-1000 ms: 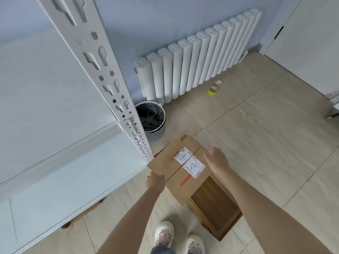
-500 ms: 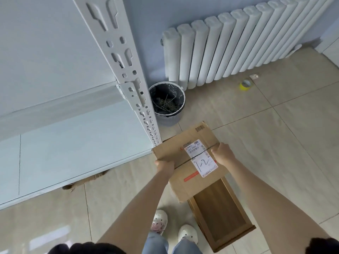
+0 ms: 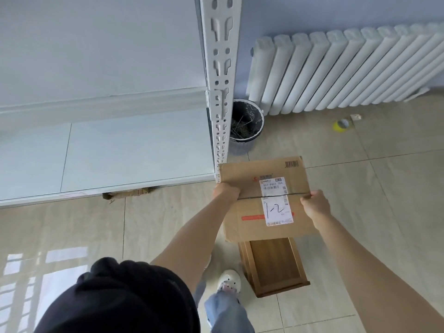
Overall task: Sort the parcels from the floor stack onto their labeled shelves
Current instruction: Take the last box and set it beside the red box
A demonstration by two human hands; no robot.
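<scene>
The cardboard parcel (image 3: 264,195) is off the floor, held level between both hands: the left hand (image 3: 225,192) grips its left edge and the right hand (image 3: 314,205) grips its right edge, fingers curled over the sides. Its label (image 3: 276,200) carries a handwritten "1-2". The parcel hangs just right of the white shelf upright (image 3: 221,92), its far left corner about touching the post, and above a wooden crate (image 3: 274,265) on the floor near the feet. The shelf boards (image 3: 108,150) to the left look bare, so this parcel is not yet placed. No floor stack shows here; how many parcels remain I cannot tell. What seems to be squashed cardboard (image 3: 127,193) peeks from under the lowest board.
</scene>
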